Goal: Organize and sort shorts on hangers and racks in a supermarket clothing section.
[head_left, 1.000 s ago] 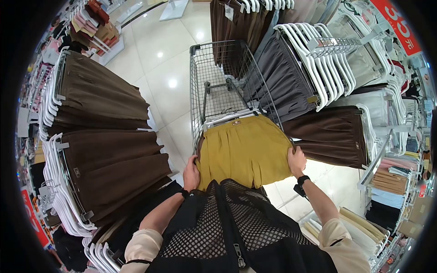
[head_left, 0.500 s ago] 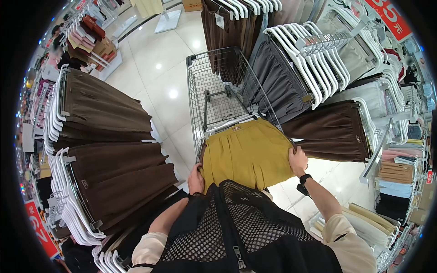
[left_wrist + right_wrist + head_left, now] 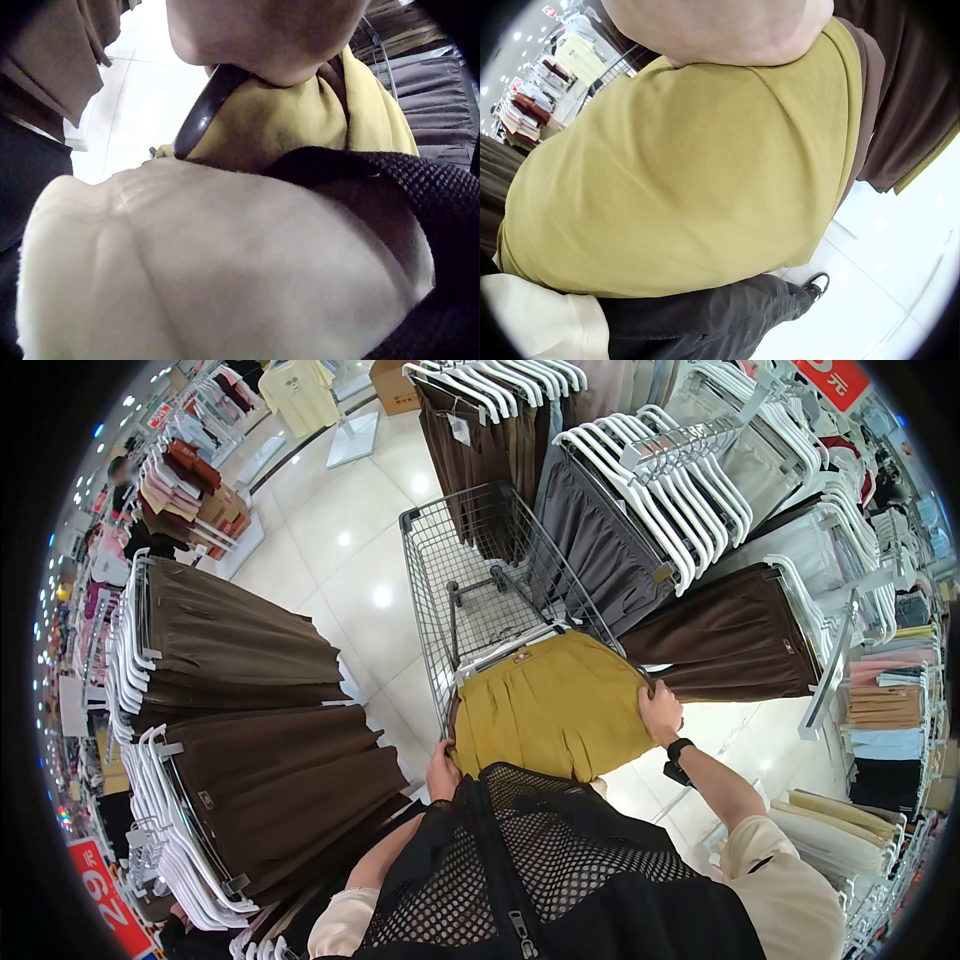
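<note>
Mustard-yellow trousers point(image 3: 550, 705) on a white hanger point(image 3: 510, 650) lie draped over the near end of a wire shopping cart point(image 3: 470, 595), covering most of its handle. A brown garment edge point(image 3: 870, 82) shows beneath them. At the left end, my left hand point(image 3: 443, 770) grips the handle through or beside the cloth; the left wrist view shows the black handle end point(image 3: 202, 112) right by the palm. My right hand point(image 3: 660, 713) holds the right end, fingers curled over the cloth-covered handle. Both arms reach forward, and the trousers hang down toward my black mesh vest point(image 3: 540, 830).
Brown trousers point(image 3: 280, 790) on white hangers line the left side. On the right, grey trousers point(image 3: 605, 540) and brown ones point(image 3: 730, 635) hang close beside the cart. A glossy tiled floor point(image 3: 350, 580) runs ahead on the left, toward a display base point(image 3: 352, 440) and clothes racks.
Both hands keep their grip on the cart handle. The left racks have shifted down and right in view, the right racks slightly left, and more of the shop ahead shows.
</note>
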Action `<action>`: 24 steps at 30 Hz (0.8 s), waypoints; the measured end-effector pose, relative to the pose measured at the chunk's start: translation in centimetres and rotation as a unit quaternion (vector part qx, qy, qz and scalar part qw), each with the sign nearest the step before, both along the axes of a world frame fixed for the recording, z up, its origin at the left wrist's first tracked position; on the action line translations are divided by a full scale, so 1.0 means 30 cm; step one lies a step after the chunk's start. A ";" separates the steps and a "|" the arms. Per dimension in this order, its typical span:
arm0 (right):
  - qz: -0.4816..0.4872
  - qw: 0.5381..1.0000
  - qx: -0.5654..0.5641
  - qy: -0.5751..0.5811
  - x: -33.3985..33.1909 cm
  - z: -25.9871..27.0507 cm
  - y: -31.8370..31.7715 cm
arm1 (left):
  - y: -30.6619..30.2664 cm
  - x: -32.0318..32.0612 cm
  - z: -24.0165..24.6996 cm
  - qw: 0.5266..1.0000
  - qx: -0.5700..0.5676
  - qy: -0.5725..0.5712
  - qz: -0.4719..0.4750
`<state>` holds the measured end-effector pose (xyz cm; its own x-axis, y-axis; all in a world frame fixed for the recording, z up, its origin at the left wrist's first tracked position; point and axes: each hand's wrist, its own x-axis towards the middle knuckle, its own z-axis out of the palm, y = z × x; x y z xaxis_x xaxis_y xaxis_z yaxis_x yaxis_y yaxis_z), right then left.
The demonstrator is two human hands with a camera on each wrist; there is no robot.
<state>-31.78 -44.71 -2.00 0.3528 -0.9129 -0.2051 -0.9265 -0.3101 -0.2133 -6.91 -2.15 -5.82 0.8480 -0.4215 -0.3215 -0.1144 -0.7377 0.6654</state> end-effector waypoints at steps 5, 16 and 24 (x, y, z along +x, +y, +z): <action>-0.006 1.000 0.006 -0.002 0.009 0.022 0.007 | -0.011 -0.011 0.000 1.000 -0.011 -0.021 0.018; -0.004 1.000 0.000 -0.012 0.009 0.021 0.013 | 0.007 -0.005 -0.036 1.000 -0.010 -0.005 0.022; -0.003 1.000 0.003 -0.011 0.005 0.010 0.008 | 0.012 0.001 -0.036 0.999 -0.049 -0.015 0.012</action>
